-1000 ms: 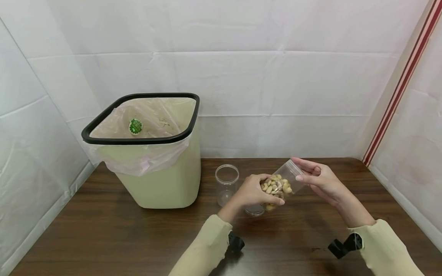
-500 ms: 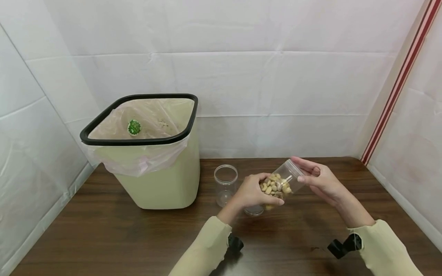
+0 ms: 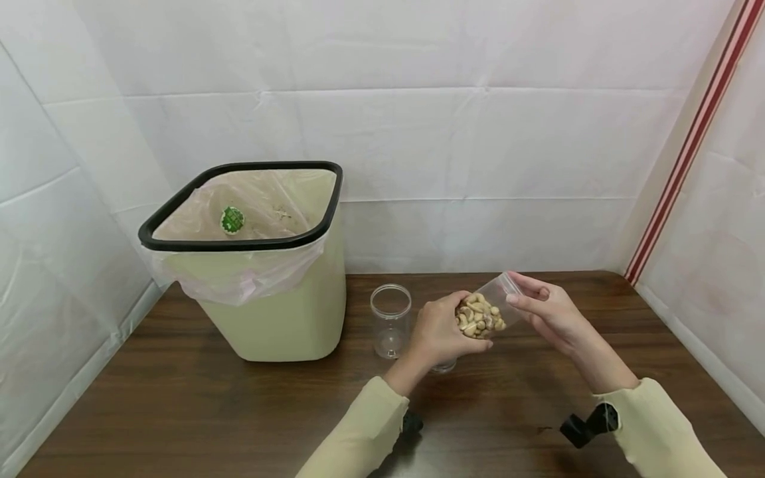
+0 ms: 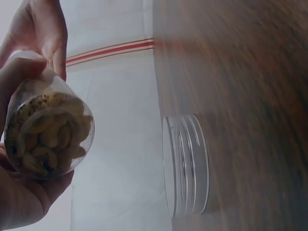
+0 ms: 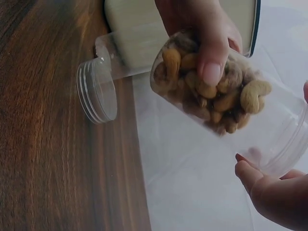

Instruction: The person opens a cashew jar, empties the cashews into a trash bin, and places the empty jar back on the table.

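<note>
A clear plastic jar, part filled with cashews, is held tilted above the table, its mouth up and to the right. My left hand grips it round the lower body, thumb at the near side. At the mouth end, my right hand pinches the threaded rim between thumb and fingers. From the left wrist view, the jar's round base faces the camera with cashews pressed against it. Below the jar, a clear screw lid lies on the table, partly hidden by my left hand in the head view.
A second clear jar stands upright left of my left hand. Further left is a pale green bin with a black rim, a pink liner and a green round sticker inside. White sheeting encloses the wooden table.
The jar has turned a little in my hands and the cashews have shifted inside it. My left hand has moved slightly right, covering more of the lid.
</note>
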